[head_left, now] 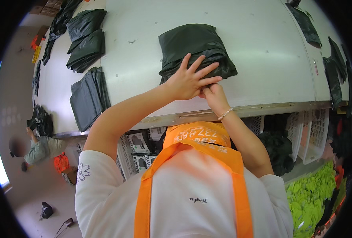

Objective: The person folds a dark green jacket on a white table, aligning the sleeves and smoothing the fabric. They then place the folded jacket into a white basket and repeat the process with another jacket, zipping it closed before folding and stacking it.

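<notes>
Left hand (187, 79): fingers spread wide, flat on folded dark plastic bag (193, 45). Right hand (212, 92): narrow, pinching bag's near edge. White table (263, 51).

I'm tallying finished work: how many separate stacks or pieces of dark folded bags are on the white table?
About 7, though the rim may hide more. One under the left hand and right hand: the middle stack. Three at left. Three at right.
</notes>
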{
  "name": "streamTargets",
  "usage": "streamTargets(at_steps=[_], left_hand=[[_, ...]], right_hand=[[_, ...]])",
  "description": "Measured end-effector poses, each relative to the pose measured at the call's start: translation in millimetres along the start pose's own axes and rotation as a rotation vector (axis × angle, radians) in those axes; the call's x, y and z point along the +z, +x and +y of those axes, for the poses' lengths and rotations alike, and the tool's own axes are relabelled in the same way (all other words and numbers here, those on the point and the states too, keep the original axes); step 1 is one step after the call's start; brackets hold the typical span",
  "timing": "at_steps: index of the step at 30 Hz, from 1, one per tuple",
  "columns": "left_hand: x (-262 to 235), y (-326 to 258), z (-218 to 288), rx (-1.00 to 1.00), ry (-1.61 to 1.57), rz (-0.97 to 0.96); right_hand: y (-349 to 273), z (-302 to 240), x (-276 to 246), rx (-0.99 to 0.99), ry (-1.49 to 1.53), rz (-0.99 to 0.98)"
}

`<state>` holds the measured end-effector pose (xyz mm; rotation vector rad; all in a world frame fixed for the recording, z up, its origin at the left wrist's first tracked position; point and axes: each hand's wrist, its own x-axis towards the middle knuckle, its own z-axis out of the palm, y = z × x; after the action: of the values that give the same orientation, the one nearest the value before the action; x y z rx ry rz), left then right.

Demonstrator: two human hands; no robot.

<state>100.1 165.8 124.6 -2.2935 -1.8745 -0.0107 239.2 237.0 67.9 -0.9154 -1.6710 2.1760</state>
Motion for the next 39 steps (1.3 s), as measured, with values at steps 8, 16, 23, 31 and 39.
streamTargets(at_steps=[8, 16, 23, 31, 39], left_hand=[[-7.5, 29.3, -14.4, -0.044, 0.022, 0.13], [-6.3, 27.1, -0.2, -0.138, 0.245, 0.078], [-7.0, 51.0, -25.4, -0.204, -0.171, -0.169], [-3.2, 62.8, -27.1, -0.163, -0.233, -0.066], [25.9, 41.7, -12.1, -0.052, -0.007, -0.04]], right_hand=[[-11.7, -20.2, -16.6, 0.028, -0.007, 0.046], [-6.2, -23.8, -18.7, 0.051, 0.071, 0.115], [-3.0, -31.6, -27.5, -0.092, -0.117, 0.249], [29.6, -34.7, -35.9, -0.572, -1.497, 0.017], [19.7, -53.1, -76.9, -0.344, -1.627, -0.032]])
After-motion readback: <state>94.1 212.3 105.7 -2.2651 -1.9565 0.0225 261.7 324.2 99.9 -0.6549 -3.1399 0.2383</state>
